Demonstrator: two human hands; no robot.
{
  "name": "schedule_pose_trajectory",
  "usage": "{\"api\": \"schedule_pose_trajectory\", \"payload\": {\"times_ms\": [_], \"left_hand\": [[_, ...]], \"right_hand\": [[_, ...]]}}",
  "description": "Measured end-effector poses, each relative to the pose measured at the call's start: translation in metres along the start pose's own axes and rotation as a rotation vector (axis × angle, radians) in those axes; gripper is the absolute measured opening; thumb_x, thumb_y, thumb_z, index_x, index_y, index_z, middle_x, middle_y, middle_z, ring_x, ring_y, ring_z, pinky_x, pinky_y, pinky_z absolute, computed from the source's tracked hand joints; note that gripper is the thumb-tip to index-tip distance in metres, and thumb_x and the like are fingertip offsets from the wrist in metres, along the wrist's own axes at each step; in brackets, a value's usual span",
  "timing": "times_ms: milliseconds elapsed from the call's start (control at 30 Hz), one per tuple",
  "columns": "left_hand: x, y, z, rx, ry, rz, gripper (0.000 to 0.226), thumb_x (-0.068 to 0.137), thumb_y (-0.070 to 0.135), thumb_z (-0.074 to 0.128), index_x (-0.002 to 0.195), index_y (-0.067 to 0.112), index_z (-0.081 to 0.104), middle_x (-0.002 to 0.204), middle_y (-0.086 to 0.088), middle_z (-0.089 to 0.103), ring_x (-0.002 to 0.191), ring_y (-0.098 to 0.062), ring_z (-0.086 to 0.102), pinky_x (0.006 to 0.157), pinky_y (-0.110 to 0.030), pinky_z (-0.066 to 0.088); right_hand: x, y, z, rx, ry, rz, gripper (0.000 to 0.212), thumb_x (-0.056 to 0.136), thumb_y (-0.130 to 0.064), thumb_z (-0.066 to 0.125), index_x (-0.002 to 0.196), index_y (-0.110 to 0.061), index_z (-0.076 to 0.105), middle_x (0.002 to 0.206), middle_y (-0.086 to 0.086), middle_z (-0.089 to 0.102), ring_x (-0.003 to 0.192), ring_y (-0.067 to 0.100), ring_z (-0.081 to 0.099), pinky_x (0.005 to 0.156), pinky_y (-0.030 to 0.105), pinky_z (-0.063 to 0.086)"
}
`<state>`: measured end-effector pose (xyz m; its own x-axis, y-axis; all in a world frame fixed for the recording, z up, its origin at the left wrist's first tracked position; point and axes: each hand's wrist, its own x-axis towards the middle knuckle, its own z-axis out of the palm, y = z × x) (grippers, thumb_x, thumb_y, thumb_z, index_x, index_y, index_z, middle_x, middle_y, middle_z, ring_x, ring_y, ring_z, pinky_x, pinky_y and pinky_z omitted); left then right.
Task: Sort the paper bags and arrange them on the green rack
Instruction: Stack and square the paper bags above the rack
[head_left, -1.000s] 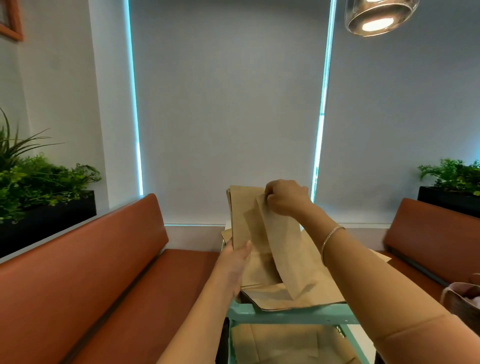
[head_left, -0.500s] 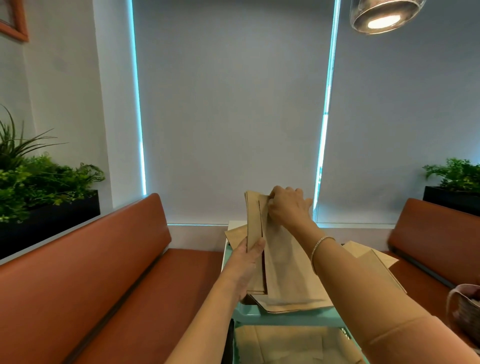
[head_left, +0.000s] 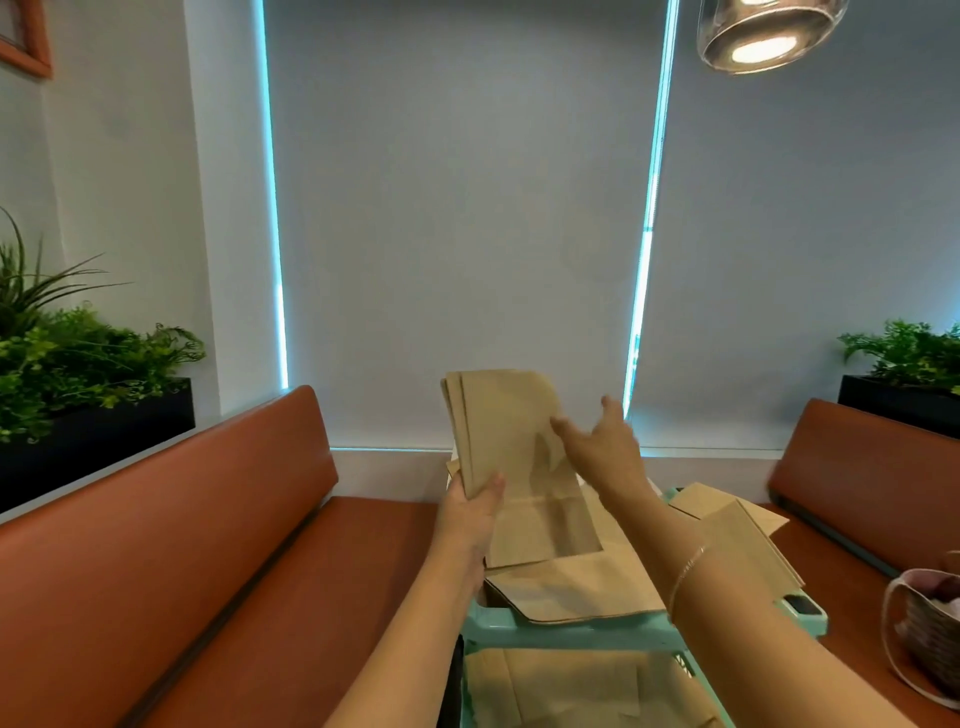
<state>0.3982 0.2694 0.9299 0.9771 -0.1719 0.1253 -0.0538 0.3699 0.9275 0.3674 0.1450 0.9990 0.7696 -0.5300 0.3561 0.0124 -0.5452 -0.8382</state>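
My left hand (head_left: 475, 512) grips a small stack of flat brown paper bags (head_left: 511, 457) by its lower left edge and holds it upright over the green rack (head_left: 571, 631). To the right of the stack, my right hand (head_left: 605, 449) is spread open with straight fingers, the fingertips close to the front bag; contact is unclear. A larger brown bag (head_left: 576, 590) lies flat on the rack's top shelf. More brown bags (head_left: 737, 530) lie at the shelf's right side. Further bags (head_left: 566, 686) rest on the shelf below.
Orange benches stand on both sides, the left bench (head_left: 171, 540) and the right bench (head_left: 862, 467). A woven basket (head_left: 930, 634) sits at the right edge. Planters with green plants (head_left: 62, 364) are behind each bench. A lamp (head_left: 763, 36) hangs above.
My right hand has let go of the bags' top edge and opened, moving slightly right. The stack in my left hand has turned so that its broad face shows.
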Motion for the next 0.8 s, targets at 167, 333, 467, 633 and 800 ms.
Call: {"api": "schedule_pose_trajectory", "payload": {"times_ms": [167, 333, 467, 633, 800], "left_hand": [[-0.001, 0.002, 0.002, 0.008, 0.049, -0.027, 0.019, 0.094, 0.025, 0.056, 0.112, 0.028, 0.051, 0.119, -0.006, 0.062, 0.112, -0.026, 0.058, 0.099, -0.050, 0.045], [-0.006, 0.007, 0.005, -0.047, 0.031, -0.073, 0.013, 0.096, 0.019, 0.050, 0.109, 0.021, 0.052, 0.108, -0.006, 0.063, 0.104, -0.025, 0.059, 0.092, -0.042, 0.049], [-0.009, 0.009, 0.003, -0.025, 0.011, -0.140, 0.010, 0.092, 0.015, 0.057, 0.095, 0.023, 0.051, 0.100, -0.008, 0.064, 0.097, -0.029, 0.062, 0.088, -0.048, 0.051], [-0.010, 0.010, 0.007, -0.090, 0.071, -0.083, 0.022, 0.090, 0.007, 0.058, 0.110, 0.015, 0.051, 0.101, -0.011, 0.065, 0.093, -0.028, 0.063, 0.079, -0.043, 0.053], [-0.010, 0.014, 0.004, -0.226, 0.230, -0.044, 0.023, 0.092, 0.001, 0.054, 0.112, 0.013, 0.051, 0.101, -0.010, 0.062, 0.097, -0.029, 0.060, 0.078, -0.040, 0.052]], "right_hand": [[-0.027, 0.036, 0.015, 0.036, -0.236, 0.147, 0.061, 0.094, -0.049, 0.042, 0.142, -0.014, 0.029, 0.127, 0.010, 0.051, 0.112, 0.028, 0.053, 0.091, 0.041, 0.050], [-0.035, 0.034, 0.022, -0.029, -0.298, 0.023, 0.046, 0.096, -0.043, 0.041, 0.133, -0.016, 0.037, 0.116, 0.003, 0.056, 0.105, 0.024, 0.057, 0.090, 0.045, 0.051], [-0.033, 0.034, 0.014, -0.052, -0.323, -0.066, 0.051, 0.096, -0.039, 0.046, 0.141, -0.021, 0.032, 0.129, 0.002, 0.054, 0.109, 0.021, 0.055, 0.094, 0.038, 0.048], [-0.028, 0.035, 0.006, -0.083, -0.385, -0.075, 0.073, 0.090, -0.047, 0.053, 0.148, -0.023, 0.018, 0.136, 0.003, 0.049, 0.108, 0.018, 0.054, 0.086, 0.031, 0.050], [-0.027, 0.033, -0.006, -0.247, -0.580, 0.057, 0.121, 0.068, -0.061, 0.069, 0.149, -0.014, -0.007, 0.138, 0.009, 0.046, 0.116, 0.023, 0.050, 0.093, 0.032, 0.044]]}}
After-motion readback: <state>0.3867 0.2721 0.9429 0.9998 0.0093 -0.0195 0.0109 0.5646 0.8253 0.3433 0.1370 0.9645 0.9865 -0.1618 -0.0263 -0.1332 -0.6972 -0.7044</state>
